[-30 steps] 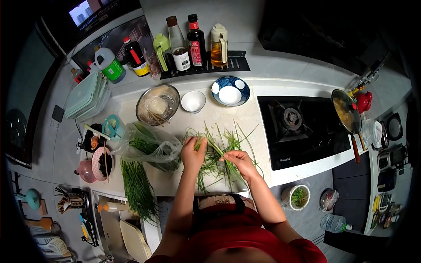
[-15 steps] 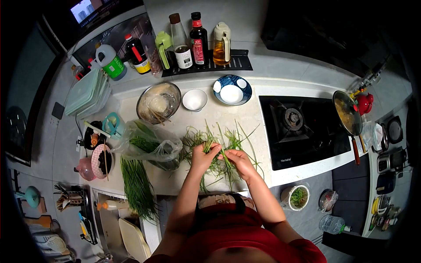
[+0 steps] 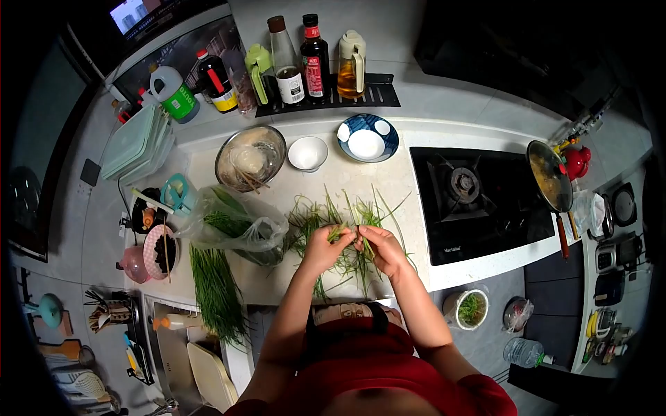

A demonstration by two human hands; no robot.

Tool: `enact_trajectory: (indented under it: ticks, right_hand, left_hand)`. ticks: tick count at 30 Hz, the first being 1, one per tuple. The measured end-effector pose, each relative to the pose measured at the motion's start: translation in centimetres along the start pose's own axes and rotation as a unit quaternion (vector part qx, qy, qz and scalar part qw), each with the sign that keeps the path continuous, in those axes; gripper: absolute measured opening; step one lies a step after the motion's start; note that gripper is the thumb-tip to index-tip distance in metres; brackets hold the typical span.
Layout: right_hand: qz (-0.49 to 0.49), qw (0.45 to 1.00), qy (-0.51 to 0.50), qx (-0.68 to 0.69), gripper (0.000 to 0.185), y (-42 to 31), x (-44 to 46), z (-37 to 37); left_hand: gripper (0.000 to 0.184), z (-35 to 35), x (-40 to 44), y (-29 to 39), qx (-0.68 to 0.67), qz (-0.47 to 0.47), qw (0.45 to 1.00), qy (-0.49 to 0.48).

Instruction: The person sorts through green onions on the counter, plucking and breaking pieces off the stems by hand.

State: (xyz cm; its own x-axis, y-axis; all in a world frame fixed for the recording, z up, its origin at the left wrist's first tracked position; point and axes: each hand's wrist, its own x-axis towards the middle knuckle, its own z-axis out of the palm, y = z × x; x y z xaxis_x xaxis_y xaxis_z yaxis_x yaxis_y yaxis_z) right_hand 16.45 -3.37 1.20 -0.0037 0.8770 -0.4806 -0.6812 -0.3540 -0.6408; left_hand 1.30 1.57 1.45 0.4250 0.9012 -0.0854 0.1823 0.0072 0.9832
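Loose green stalks (image 3: 305,217) lie scattered over the pale counter, partly under both hands. My left hand (image 3: 323,247) is closed on a few stalks, its thumb and fingers pinched. Close beside it, nearly touching, my right hand (image 3: 380,248) pinches thin green stalks too. To the left, a clear plastic bag (image 3: 260,232) holds more greens. A long bundle of dark green stalks (image 3: 211,288) reaches over the counter's front edge beside the bag.
Behind the hands stand a metal bowl (image 3: 250,158), a white bowl (image 3: 308,153) and a blue patterned bowl (image 3: 368,139). A gas stove (image 3: 479,201) is at the right, with a lidded pan (image 3: 549,177). A bin (image 3: 466,309) with green scraps stands below.
My left hand has come down and right, toward my right hand. My right hand has shifted slightly up. Both still hold stalks, and the hands are now close together.
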Motion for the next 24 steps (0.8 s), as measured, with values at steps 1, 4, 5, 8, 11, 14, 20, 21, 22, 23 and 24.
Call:
enact_trajectory:
  ticks: [1, 4, 5, 8, 11, 14, 20, 21, 22, 23, 24]
  right_hand:
    - [0.005, 1.000, 0.013, 0.007, 0.016, -0.1, -0.1, 0.0]
    - [0.009, 0.999, 0.007, 0.038, 0.016, 0.2, 0.6, -0.9]
    - [0.010, 0.999, 0.000, 0.043, 0.016, 0.3, 0.8, -1.3]
    - [0.011, 0.998, 0.031, 0.050, 0.016, 0.2, 0.7, -1.4]
    - [0.014, 0.998, 0.046, 0.050, 0.016, 0.4, 0.9, -1.5]
    - [0.017, 0.997, 0.068, 0.039, 0.016, 0.9, 1.1, -1.5]
    - [-0.008, 0.993, 0.066, -0.095, 0.018, 1.0, 0.5, -0.2]
    - [-0.009, 0.993, 0.060, -0.101, 0.018, 1.1, 0.4, -0.1]
    - [-0.010, 0.993, 0.055, -0.107, 0.019, 1.1, 0.3, 0.1]
    - [-0.012, 0.992, 0.050, -0.113, 0.019, 1.2, 0.2, 0.1]
    - [-0.026, 0.991, 0.038, -0.127, 0.019, 1.4, 0.2, 0.1]
  left_hand:
    - [0.016, 0.0, 0.0, -0.1, -0.001, -0.019, 1.000, 0.016]
    - [0.014, -0.5, 0.2, -0.7, 0.006, 0.028, 0.983, 0.182]
    - [0.013, -1.0, 0.3, -0.9, 0.007, 0.026, 0.972, 0.231]
    - [0.012, -2.8, 0.6, -1.9, 0.070, 0.035, 0.949, 0.304]
    - [0.013, -3.8, 0.8, -3.5, 0.213, 0.108, 0.926, 0.293]
    - [0.030, -3.2, 0.0, -1.3, 0.259, -0.051, 0.948, 0.180]
    - [0.030, -0.1, 0.4, -2.2, 0.076, 0.019, 0.975, 0.207]
    - [0.029, 0.1, 0.4, -1.8, 0.069, 0.002, 0.980, 0.187]
    - [0.028, 0.2, 0.4, -1.4, 0.063, -0.016, 0.984, 0.167]
    - [0.027, 0.3, 0.4, -0.8, 0.056, -0.034, 0.987, 0.147]
    - [0.022, 0.5, 0.3, 0.2, 0.031, -0.007, 0.992, 0.118]
